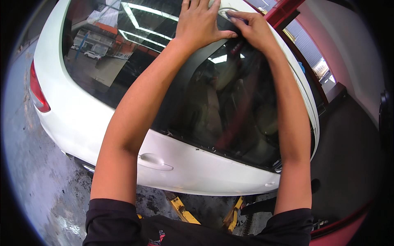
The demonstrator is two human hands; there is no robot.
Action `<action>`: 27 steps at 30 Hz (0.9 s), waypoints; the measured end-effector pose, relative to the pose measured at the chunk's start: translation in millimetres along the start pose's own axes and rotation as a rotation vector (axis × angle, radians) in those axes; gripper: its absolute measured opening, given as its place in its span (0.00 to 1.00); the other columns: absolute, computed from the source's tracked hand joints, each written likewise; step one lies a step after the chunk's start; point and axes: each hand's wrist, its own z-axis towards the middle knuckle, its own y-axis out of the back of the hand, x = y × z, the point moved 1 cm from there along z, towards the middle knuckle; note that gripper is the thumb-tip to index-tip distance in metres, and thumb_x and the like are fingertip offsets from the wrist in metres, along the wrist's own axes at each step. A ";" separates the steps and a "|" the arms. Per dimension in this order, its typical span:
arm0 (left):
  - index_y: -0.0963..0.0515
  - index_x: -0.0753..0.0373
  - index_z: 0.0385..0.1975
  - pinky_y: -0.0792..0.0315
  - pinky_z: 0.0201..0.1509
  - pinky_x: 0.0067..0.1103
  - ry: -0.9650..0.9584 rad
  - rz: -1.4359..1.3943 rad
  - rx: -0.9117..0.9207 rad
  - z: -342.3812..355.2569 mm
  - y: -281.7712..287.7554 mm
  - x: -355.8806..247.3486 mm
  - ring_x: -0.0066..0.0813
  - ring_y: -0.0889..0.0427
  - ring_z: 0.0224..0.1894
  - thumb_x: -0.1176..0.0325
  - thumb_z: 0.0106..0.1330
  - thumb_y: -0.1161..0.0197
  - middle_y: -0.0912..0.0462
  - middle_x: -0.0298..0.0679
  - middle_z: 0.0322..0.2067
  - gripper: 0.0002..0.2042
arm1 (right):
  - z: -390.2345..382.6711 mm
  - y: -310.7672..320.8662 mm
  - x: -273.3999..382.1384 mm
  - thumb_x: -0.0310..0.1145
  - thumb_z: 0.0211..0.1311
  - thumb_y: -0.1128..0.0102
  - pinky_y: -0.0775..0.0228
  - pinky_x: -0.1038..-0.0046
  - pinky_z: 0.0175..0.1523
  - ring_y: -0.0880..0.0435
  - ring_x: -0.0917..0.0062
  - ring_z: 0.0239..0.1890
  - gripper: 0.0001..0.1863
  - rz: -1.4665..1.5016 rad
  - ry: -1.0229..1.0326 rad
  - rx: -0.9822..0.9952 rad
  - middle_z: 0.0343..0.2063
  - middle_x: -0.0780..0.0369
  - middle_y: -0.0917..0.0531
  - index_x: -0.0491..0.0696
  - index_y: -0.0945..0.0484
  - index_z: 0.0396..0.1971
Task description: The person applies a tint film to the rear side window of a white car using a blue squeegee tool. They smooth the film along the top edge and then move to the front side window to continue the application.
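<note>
Both my arms stretch over a white car (197, 168) to the top of its dark glass (246, 98). My left hand (199, 24) is spread open against the upper glass, thumb pointing right and fingertips cut off by the top of the picture. Beside it, my right hand (254, 30) is closed, thumb and forefinger pinched at the glass's upper edge. A thin pale, curved piece (223, 11) shows at those fingertips; its kind is unclear. Small whitish flecks (209, 148) lie along the lower edge of the glass, above the door handle (156, 162).
A red tail light (39, 90) sits at the car's left end. Yellow metal arms (182, 209) reach under the car over a stained grey floor (49, 172). A red post (283, 12) rises beyond the car at upper right. Ceiling lights reflect in the glass.
</note>
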 end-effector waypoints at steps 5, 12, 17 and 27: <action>0.29 0.72 0.65 0.48 0.78 0.48 0.034 -0.072 0.008 -2.7 -3.0 -6.9 0.53 0.37 0.73 0.34 0.50 0.27 0.30 0.58 0.66 0.51 | -13.5 -8.4 -15.4 0.37 0.68 0.38 0.22 0.67 0.51 0.10 0.59 0.44 0.17 -0.083 0.007 -0.154 0.41 0.51 0.10 0.50 0.13 0.53; 0.30 0.72 0.64 0.48 0.78 0.49 0.017 -0.044 -0.019 -1.3 -1.9 -3.6 0.51 0.36 0.73 0.35 0.50 0.26 0.29 0.57 0.65 0.51 | -8.4 -12.9 -4.0 0.40 0.68 0.37 0.21 0.65 0.51 0.10 0.59 0.41 0.17 -0.127 -0.034 -0.175 0.39 0.51 0.10 0.52 0.13 0.53; 0.30 0.74 0.64 0.48 0.78 0.49 0.030 -0.119 0.067 -4.3 12.9 -4.5 0.52 0.37 0.73 0.36 0.51 0.27 0.30 0.58 0.66 0.50 | -5.9 -6.4 -6.1 0.39 0.68 0.36 0.22 0.68 0.45 0.11 0.67 0.33 0.17 -0.058 0.022 -0.132 0.38 0.52 0.10 0.50 0.13 0.53; 0.31 0.75 0.65 0.48 0.78 0.47 0.012 -0.134 0.031 -5.3 7.3 -1.1 0.52 0.36 0.72 0.36 0.52 0.27 0.29 0.59 0.65 0.51 | -7.3 -8.5 0.3 0.32 0.71 0.37 0.24 0.76 0.53 0.15 0.84 0.45 0.18 0.043 -0.013 -0.110 0.44 0.58 0.09 0.44 0.16 0.56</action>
